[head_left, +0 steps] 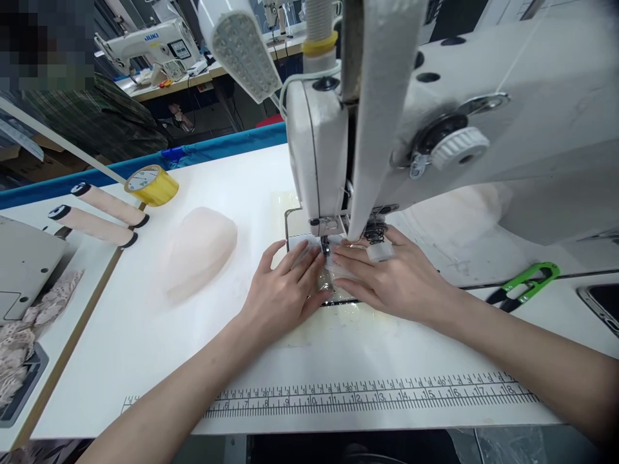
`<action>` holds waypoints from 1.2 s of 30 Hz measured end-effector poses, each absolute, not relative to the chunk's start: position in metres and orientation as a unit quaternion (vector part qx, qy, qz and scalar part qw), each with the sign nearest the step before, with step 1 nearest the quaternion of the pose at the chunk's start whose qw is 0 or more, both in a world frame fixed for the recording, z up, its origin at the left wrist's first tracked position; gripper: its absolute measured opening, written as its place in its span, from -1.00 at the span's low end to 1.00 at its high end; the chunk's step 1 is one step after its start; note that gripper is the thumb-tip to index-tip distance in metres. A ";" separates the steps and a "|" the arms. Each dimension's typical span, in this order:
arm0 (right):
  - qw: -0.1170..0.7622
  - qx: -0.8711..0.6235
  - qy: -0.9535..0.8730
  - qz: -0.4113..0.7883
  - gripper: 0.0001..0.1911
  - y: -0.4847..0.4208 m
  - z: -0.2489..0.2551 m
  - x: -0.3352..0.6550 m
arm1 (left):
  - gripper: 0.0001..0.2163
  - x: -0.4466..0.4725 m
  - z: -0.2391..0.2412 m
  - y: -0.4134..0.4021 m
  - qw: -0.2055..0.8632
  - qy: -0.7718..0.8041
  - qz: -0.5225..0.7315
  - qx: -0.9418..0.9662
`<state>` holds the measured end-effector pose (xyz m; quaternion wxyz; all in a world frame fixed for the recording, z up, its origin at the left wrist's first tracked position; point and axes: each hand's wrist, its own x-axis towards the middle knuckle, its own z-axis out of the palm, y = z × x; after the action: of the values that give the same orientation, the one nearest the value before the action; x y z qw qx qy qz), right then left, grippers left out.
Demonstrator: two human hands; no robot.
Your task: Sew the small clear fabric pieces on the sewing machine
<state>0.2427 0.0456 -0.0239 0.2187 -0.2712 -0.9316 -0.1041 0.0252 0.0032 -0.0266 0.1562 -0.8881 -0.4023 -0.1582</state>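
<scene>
My left hand (286,283) lies palm down on the needle plate area, its fingers stretched toward the presser foot (325,246) of a white sewing machine (319,142). From the other side my right hand (387,274) lies flat, fingers extended to the foot, partly behind the machine's lower parts. Between and under my fingertips is a thin, pale, sheer piece of fabric (333,259); most of it is hidden. A pale pink moulded cup (202,251) rests on the table to the left of my left hand.
Two thread cones (94,225) and a yellow tape roll (151,185) are at the left. Green thread snips (525,287) and a phone (602,306) lie at the right. More pale fabric (454,216) sits behind my right hand. A printed ruler (333,401) runs along the front edge.
</scene>
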 end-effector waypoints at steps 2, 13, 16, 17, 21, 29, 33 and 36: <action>0.219 -0.296 -0.923 -0.114 -0.70 0.050 -0.023 0.244 | -0.66 0.025 -0.027 0.003 0.166 -0.398 -0.162 -0.887; 0.209 -0.305 -0.913 -0.172 -0.62 0.057 -0.011 0.256 | -0.72 0.012 -0.008 -0.002 0.246 -0.457 -0.205 -0.830; 0.186 -0.300 -0.920 -0.172 -0.68 0.057 -0.013 0.256 | -0.60 0.020 -0.010 -0.006 0.133 -0.383 -0.172 -0.898; 0.188 -0.292 -0.925 -0.156 -0.68 0.055 -0.013 0.256 | -0.59 0.019 -0.011 -0.005 0.121 -0.392 -0.153 -0.899; 0.194 -0.264 -0.942 -0.070 -0.53 0.041 -0.013 0.253 | -0.73 0.002 -0.011 0.003 0.224 -0.546 -0.138 -0.796; 0.214 -0.244 -0.944 -0.067 -0.60 0.012 -0.023 0.236 | -0.64 0.017 -0.017 0.002 0.078 -0.456 -0.152 -0.874; 0.207 -0.231 -0.950 -0.039 -0.56 0.009 -0.025 0.234 | -0.68 0.016 -0.020 0.008 0.097 -0.457 -0.176 -0.866; 0.238 -0.234 -0.941 -0.050 -0.59 0.011 -0.025 0.235 | -0.75 0.017 -0.020 0.011 0.048 -0.410 -0.195 -0.890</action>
<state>0.2350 0.0110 -0.0246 0.2376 -0.2340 -0.9414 -0.0501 0.0165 0.0107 -0.0202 0.0483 -0.8895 -0.4104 -0.1949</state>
